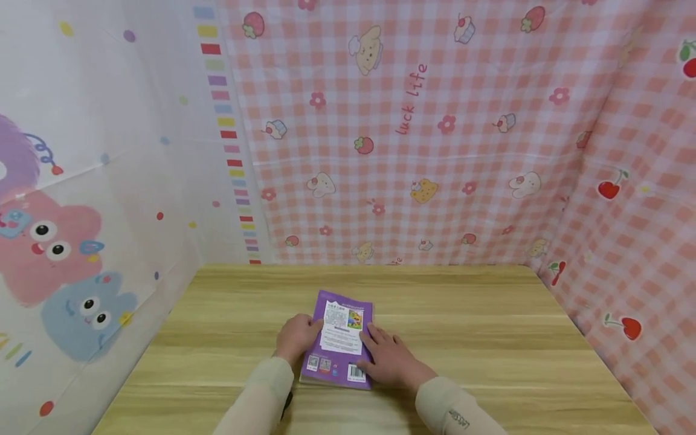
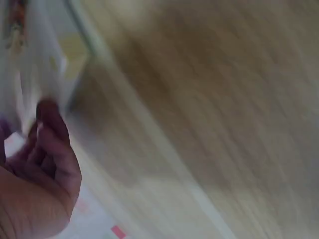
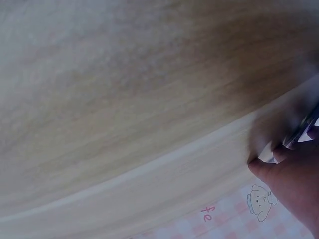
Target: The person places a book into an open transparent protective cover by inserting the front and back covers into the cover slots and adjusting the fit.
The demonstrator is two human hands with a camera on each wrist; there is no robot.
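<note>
A purple book (image 1: 341, 356) lies on the wooden table with its printed back cover up, showing a white text panel, a small picture and a barcode. My left hand (image 1: 296, 336) grips the book's left edge, its thumb on the cover. In the left wrist view, the curled fingers (image 2: 55, 132) of that hand are at the blurred side of the book (image 2: 30, 64). Across from it, my right hand (image 1: 393, 357) rests along the right edge with fingers spread and the thumb over the cover near the barcode. Several of its fingertips (image 3: 256, 167) reach past the book's edge in the right wrist view.
The pale wooden table (image 1: 462, 326) runs back to a pink checked cloth (image 1: 402, 157) with cartoon prints. A white cloth (image 1: 141, 199) with coloured figures hangs at the left, and another checked cloth (image 1: 641, 241) with cherries closes off the right side.
</note>
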